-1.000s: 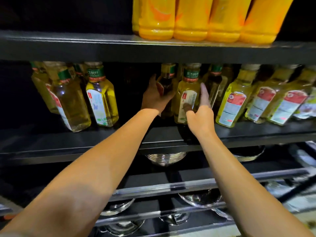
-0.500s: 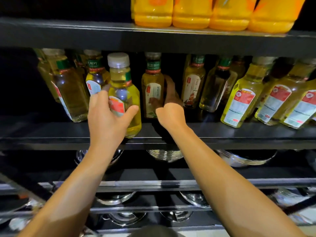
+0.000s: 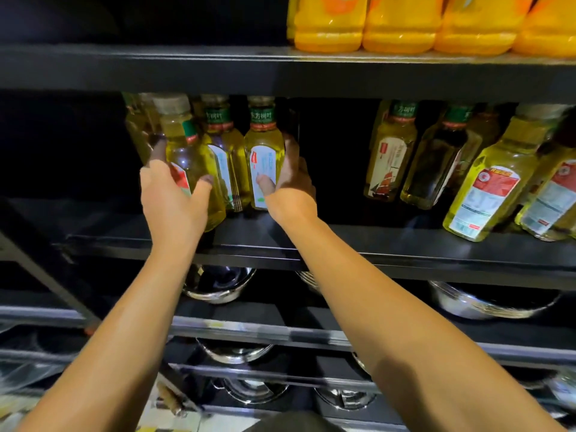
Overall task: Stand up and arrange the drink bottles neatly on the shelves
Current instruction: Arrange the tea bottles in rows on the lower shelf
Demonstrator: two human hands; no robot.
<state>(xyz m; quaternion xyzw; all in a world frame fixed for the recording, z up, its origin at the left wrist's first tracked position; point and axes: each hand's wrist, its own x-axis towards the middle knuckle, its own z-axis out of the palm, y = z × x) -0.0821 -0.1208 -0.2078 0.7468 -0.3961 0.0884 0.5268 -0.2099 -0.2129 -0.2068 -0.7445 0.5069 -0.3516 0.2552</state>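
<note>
Fingers (image 3: 157, 148) of the left hand (image 3: 174, 198) curled round a white-capped yellow bottle (image 3: 190, 163) on the middle shelf (image 3: 389, 244); the right hand (image 3: 291, 185) gripped a green-collared bottle (image 3: 265, 157) just beside it. More bottles (image 3: 486, 176) leaned at the right. Orange drinks (image 3: 399, 23) lined the top shelf (image 3: 187, 67); steel bowls (image 3: 218, 285) sat below.

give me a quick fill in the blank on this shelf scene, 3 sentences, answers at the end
1. The left hand grips a bottle with a ____ cap.
2. The right hand holds a green-necked bottle with its ____ across the label.
3. The bottles on the top shelf hold ____ drink.

Answers: white; thumb; orange
</note>
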